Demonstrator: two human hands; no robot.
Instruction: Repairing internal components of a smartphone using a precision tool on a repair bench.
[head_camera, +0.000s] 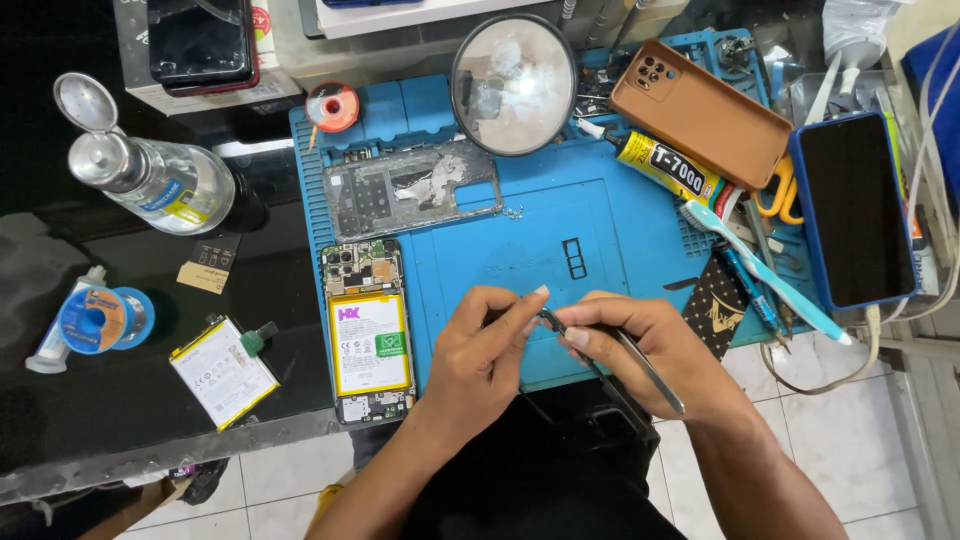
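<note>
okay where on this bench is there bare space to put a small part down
The middle of the blue mat is bare, between the removed back panel, the glue tube and both hands. Black benchtop below the solder spool, left of the loose battery, is also free. The mat's right edge, around the toothbrush and phone, is crowded.

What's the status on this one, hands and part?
Right hand grips tweezers. Left hand pinches a small dark part at their tips. Both over the blue mat; opened phone lies left, untouched.
</note>
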